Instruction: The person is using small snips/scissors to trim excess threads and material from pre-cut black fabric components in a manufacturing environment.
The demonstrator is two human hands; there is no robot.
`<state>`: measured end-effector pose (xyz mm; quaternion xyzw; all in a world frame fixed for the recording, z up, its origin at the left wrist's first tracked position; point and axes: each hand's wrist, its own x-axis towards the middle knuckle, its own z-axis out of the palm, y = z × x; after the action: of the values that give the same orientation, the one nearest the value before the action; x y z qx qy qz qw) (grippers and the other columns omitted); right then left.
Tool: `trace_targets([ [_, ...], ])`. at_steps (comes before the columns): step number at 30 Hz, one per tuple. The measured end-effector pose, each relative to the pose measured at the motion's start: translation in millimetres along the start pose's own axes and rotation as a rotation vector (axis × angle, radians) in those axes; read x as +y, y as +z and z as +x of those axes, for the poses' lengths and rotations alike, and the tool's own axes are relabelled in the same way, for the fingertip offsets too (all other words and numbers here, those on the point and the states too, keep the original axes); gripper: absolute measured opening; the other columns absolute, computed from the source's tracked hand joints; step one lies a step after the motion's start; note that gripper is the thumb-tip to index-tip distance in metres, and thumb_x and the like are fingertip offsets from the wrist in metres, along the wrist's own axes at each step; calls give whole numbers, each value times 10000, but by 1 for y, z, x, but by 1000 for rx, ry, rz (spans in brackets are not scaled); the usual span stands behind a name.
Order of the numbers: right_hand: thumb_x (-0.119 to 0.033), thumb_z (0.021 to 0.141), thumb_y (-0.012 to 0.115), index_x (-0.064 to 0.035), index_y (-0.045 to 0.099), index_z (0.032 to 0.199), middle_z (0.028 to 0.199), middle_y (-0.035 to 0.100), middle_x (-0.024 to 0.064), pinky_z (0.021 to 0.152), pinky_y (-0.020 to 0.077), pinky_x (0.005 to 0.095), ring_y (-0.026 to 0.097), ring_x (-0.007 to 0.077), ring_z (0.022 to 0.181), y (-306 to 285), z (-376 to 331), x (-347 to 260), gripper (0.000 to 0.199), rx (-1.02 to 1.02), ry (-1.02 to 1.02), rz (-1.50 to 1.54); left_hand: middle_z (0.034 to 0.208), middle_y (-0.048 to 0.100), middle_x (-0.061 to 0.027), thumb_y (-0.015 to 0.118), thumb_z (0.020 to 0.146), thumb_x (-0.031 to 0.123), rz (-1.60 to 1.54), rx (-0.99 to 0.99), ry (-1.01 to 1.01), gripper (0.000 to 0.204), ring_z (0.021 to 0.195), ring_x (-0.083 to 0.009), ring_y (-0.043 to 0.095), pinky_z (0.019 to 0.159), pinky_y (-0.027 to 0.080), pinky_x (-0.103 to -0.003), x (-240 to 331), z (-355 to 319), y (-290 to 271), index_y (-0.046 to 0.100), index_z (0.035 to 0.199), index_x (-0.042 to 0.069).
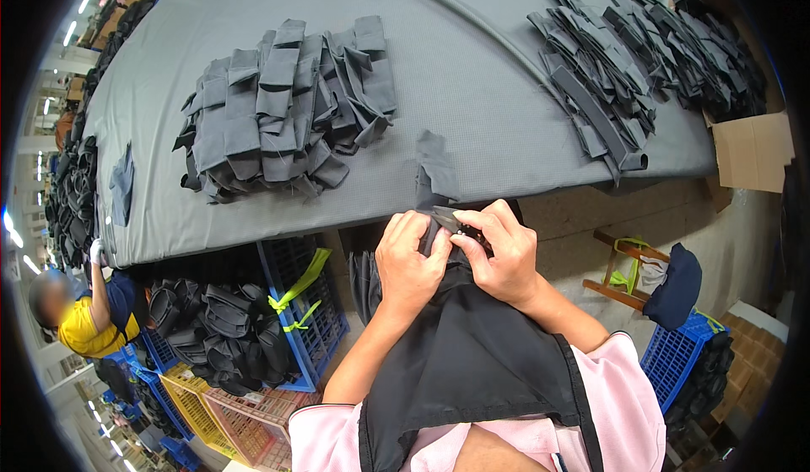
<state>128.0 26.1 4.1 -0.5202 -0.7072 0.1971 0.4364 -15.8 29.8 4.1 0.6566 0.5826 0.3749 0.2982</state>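
Note:
My left hand (pixel 411 261) is closed, its thumb and fingers pinching the near end of a dark grey fabric strip (pixel 435 168). The strip's far end lies over the table's near edge. Close against it, my right hand (pixel 504 248) is closed round a small black tool (pixel 447 216) with a pointed tip, which looks like thread snips; the fingers cover most of it. Both hands meet just off the table edge, above the black apron (pixel 472 329) I wear. A large pile of folded grey fabric strips (pixel 278 109) lies on the table beyond my left hand.
Grey cloth covers the table (pixel 464 67). More strips (pixel 599 75) are heaped at the far right beside a cardboard box (pixel 753 151). Below left, a blue crate (pixel 308 329) stands by black bundles (pixel 224 320). A stool (pixel 624 274) stands right; a person in yellow (pixel 89 324) is at far left.

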Motion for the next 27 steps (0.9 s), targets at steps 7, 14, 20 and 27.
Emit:
trace_targets([
  [7, -45, 707, 723, -33, 627, 945, 752, 561, 80, 486, 463, 314, 572, 229, 553, -6, -3, 3, 257, 31, 49, 90, 711, 554, -99, 699, 719, 57, -8, -10, -20, 164, 661, -283, 526, 592, 429, -373, 1, -1, 0, 545, 742, 5],
  [14, -14, 741, 691, -6, 632, 925, 789, 566, 96, 523, 471, 284, 592, 206, 601, -7, 2, 2, 194, -81, 154, 212, 699, 556, -102, 702, 739, 68, -69, -23, -39, 162, 658, -281, 532, 582, 429, -362, 1, -1, 0, 554, 737, 1],
  [20, 0, 780, 656, 12, 633, 937, 812, 545, 71, 583, 470, 263, 571, 147, 654, -10, -1, 9, 159, -88, 320, 389, 693, 520, -79, 711, 785, 113, -274, -116, -259, 223, 627, -177, 513, 567, 408, -293, -5, -2, 1, 546, 739, -29],
  [27, 51, 754, 636, 4, 620, 992, 848, 470, 23, 598, 406, 203, 479, 72, 674, -28, 0, 13, 242, -90, 446, 508, 687, 343, 36, 693, 852, 167, -579, -94, -389, 383, 632, -46, 306, 539, 274, -220, -26, -9, 6, 400, 677, -7],
])
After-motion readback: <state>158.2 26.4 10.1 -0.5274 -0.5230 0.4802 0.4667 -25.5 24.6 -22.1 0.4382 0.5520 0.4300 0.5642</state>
